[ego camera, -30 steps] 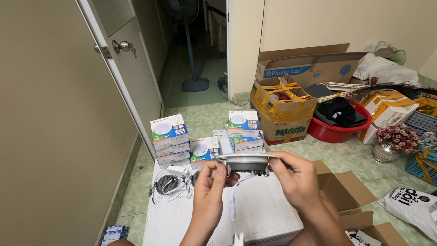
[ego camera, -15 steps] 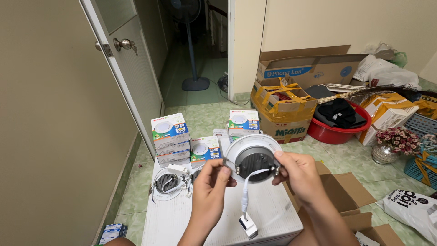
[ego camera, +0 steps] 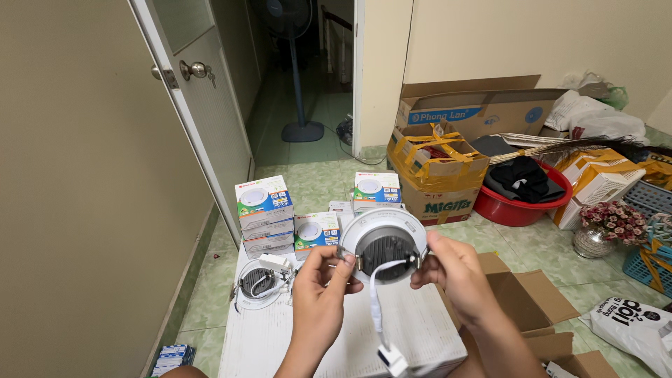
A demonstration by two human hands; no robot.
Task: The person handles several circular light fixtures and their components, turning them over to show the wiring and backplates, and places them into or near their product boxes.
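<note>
**A:** Start wide. What's around the work?

**B:** A tiled floor (ego camera: 315, 175) crowded with stock: a taped cardboard box (ego camera: 437, 175) and a red basin (ego camera: 518, 210) of dark cloth to the right, an open door (ego camera: 203, 133) on the left. Nearer in, a white bench (ego camera: 413, 329) runs out from under the hands, with small printed cartons (ego camera: 264, 213) stacked at its far end.

**B:** How much looks finished, by your reckoning?

**A:** One round lamp (ego camera: 257, 283) lies on the bench's left side, out of its carton, lead coiled on its back. A second, the downlight (ego camera: 383, 245), is unboxed and up in the air between both hands, back turned to the camera. Several cartons appear closed, so I'd judge the bulk of the stack is untouched.

**B:** And each grip?

**A:** The left hand (ego camera: 318, 287) pinches the downlight's left edge, fingertips closed at the spring clip (ego camera: 348, 259). The right hand (ego camera: 455, 269) closes on the right rim, thumb on top.

**B:** Smallest thing?

**A:** The white lead (ego camera: 374, 301) hanging from the lamp's back, ending in a little plug (ego camera: 392, 360) that dangles just over the bench, joined to nothing.
</note>
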